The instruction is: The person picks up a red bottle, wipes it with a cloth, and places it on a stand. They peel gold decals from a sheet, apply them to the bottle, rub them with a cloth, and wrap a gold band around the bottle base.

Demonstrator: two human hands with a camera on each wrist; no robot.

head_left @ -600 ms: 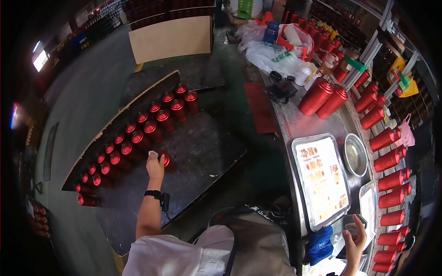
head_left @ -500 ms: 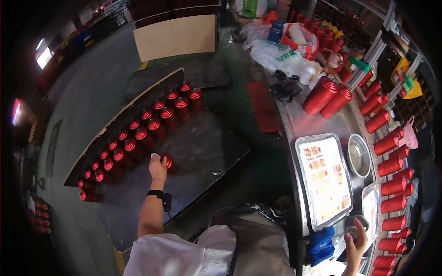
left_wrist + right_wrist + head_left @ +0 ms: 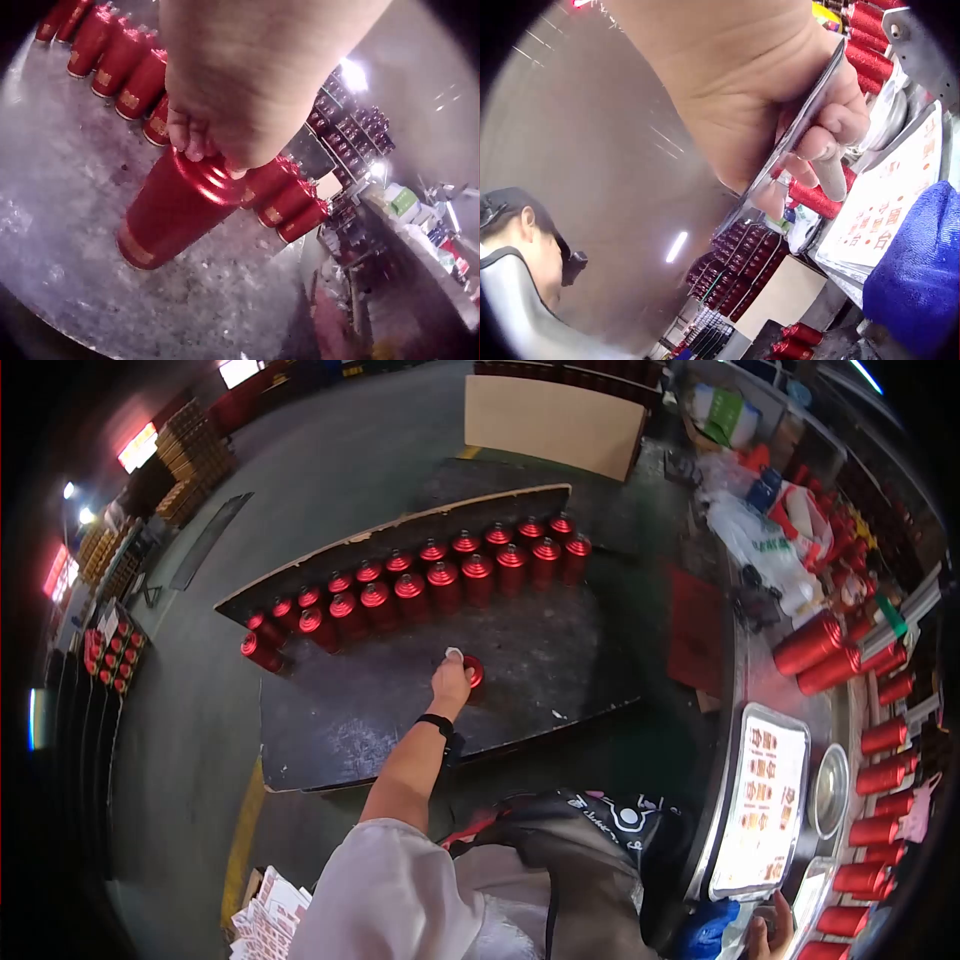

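Observation:
My left hand (image 3: pixel 450 682) grips a red metal bottle (image 3: pixel 165 217) by its top, fingers curled over the shoulder and hiding the neck. This bottle stands apart from the others on the dark tabletop (image 3: pixel 350 710). Something small and white (image 3: pixel 454 653) shows at that hand's fingertips. At the lower right, my right hand (image 3: pixel 735 82) holds a thin flat plate (image 3: pixel 791 139) between thumb and fingers. One of its fingers wears a whitish cover (image 3: pixel 831 176). A blue glove or cloth (image 3: pixel 915 270) lies beside this hand, near a tray with a printed sheet (image 3: pixel 881 199).
Two rows of red bottles (image 3: pixel 410 595) stand along a raised board (image 3: pixel 390 530) behind the lone bottle. On the right bench are a metal bowl (image 3: pixel 830 790), two large red bottles (image 3: pixel 808 644) and plastic bags (image 3: pixel 760 550). More red bottles (image 3: pixel 868 830) line its far edge.
The head view has swung left, so tables and bench appear farther right. My left hand stays at the lone bottle's top, and my right hand sits lower in the picture.

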